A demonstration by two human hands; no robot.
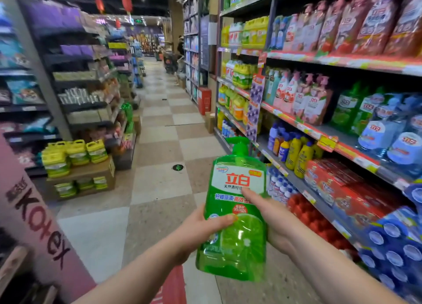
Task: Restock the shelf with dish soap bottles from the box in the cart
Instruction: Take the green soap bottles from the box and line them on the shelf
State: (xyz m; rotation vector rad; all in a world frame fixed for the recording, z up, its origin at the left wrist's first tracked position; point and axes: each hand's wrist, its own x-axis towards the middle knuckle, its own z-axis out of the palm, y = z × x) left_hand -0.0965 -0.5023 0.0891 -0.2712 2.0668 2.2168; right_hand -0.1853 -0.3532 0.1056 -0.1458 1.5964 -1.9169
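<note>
I hold one green dish soap bottle [237, 212] with a pump top upright in front of me, over the aisle floor. My left hand [201, 228] grips its left side, thumb across the label. My right hand [271, 217] clasps its right side, a finger lying on the white label. The shelf [356, 144] on my right carries matching green bottles [352, 112] beside blue bottles [388, 132] and pink pump bottles [303, 98]. Neither the cart nor the box shows clearly; a red edge [173, 287] sits at the bottom.
A pink Kotex display [34, 212] stands close at my left. Yellow jugs on cardboard boxes [77, 166] sit on the floor at the left. The checkered aisle floor [157, 130] runs ahead, with a person far down it [180, 50].
</note>
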